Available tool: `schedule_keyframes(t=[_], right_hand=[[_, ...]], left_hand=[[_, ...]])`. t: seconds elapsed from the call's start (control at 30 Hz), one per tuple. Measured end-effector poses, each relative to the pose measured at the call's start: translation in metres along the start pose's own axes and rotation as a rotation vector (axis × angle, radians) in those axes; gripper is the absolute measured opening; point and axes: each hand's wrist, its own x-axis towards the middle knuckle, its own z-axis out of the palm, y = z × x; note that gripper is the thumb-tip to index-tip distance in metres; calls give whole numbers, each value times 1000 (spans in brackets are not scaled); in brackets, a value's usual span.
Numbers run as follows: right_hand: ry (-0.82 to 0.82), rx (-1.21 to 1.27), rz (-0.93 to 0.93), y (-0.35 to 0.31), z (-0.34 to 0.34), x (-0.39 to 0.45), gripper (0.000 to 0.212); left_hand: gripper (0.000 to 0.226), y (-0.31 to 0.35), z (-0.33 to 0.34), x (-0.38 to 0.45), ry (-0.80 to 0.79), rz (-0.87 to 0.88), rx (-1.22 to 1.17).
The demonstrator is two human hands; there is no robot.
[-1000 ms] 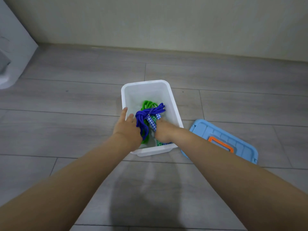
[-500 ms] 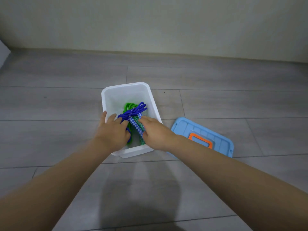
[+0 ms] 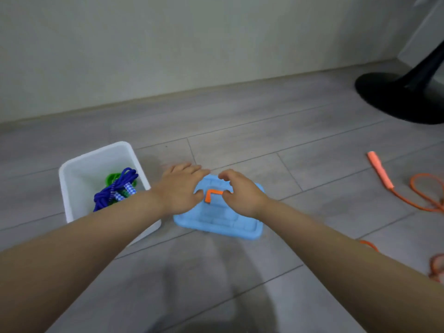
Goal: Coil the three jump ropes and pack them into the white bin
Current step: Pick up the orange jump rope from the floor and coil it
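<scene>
The white bin (image 3: 72, 174) stands on the floor at the left. Inside it lie a coiled blue jump rope (image 3: 113, 191) with checkered handles and a green jump rope (image 3: 111, 177) under it. An orange jump rope (image 3: 408, 188) lies loose and uncoiled on the floor at the far right, its handle pointing away from me. My left hand (image 3: 179, 189) and my right hand (image 3: 240, 193) hover side by side above the blue lid, fingers apart, holding nothing. My left forearm crosses the bin's near right corner.
A light blue lid (image 3: 216, 219) with an orange handle (image 3: 211, 193) lies flat on the floor right of the bin, partly under my hands. A black round stand base (image 3: 396, 97) sits at the back right. A wall runs along the back.
Both hands have left the bin and the blue rope and moved right over the lid. The view has swung right, bringing the orange rope and black base into sight.
</scene>
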Motion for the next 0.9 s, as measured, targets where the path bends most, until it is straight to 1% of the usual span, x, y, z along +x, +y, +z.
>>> schedule_keyframes(t=[0.1,0.27,0.37,0.4,0.47,0.53,0.6,0.63,0.7,0.83,0.9], right_hand=[[31,60,123,45,-21,-22,48],[68,80,306,120,-49,-59,49],[40,30,467,170,-67,-80,51],[34,2,528,189,-72,-87,52],[74,-80,669,225,-80,-103,53],[147,-187,883,256,-82,-123,55],[153,-256,1086,277,-77,-144,54],[140,-265,1127,284,-73,-152,51],[127,-239,1110,296,-64,-165,46],[136,-168,1028,307,-63,-172,46],[92,-145,1001,303,-65,-170,45]], left_hand=[[62,54,5,22,-13,71,-33],[64,129,32,49,-75,113,-108],[62,165,49,58,-120,129,-105],[62,175,54,60,-138,136,-108],[62,190,62,66,-174,149,-117],[62,200,72,73,-210,157,-118],[62,208,79,80,-240,168,-121],[61,211,83,83,-249,171,-127],[61,216,88,88,-258,173,-144],[61,223,103,90,-309,142,-207],[61,228,111,87,-354,122,-235]])
